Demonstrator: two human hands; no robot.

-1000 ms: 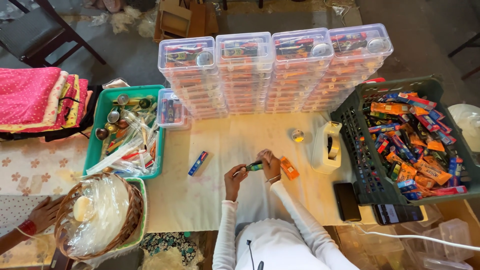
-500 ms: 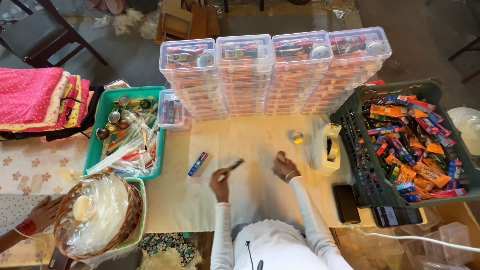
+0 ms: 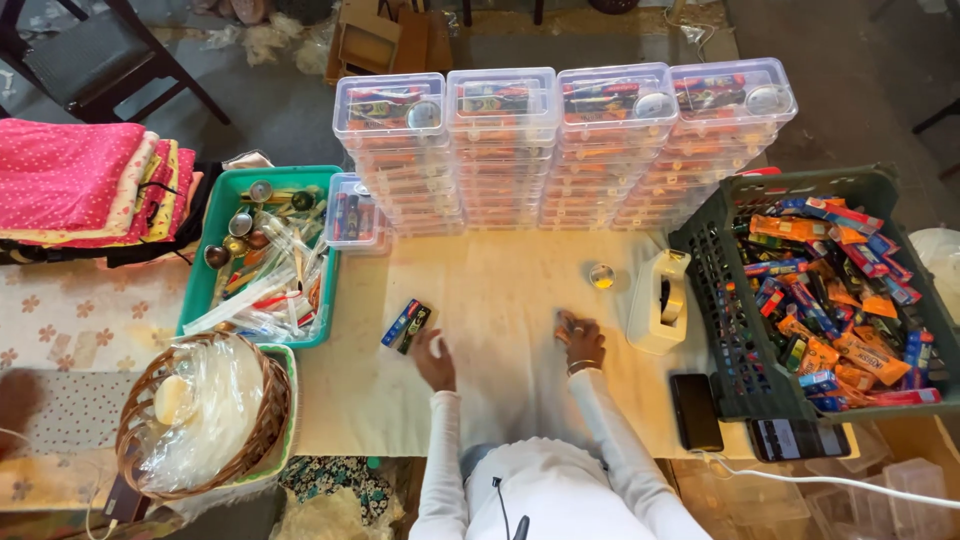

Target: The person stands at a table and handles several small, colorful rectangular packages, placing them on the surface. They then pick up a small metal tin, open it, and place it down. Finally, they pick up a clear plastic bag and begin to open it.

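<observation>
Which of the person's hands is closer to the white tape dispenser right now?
The right hand. It rests on the table just left of the white tape dispenser, with a small gap between. The left hand lies farther left, beside the small flat packets.

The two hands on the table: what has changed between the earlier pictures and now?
The left hand carried a dark stick leftward and laid it beside the blue packet. The right hand let go and now rests on the table; its orange packet is no longer seen. The stacked clear boxes and tape dispenser stayed.

Two slim packets lie side by side, flat on the table.
</observation>
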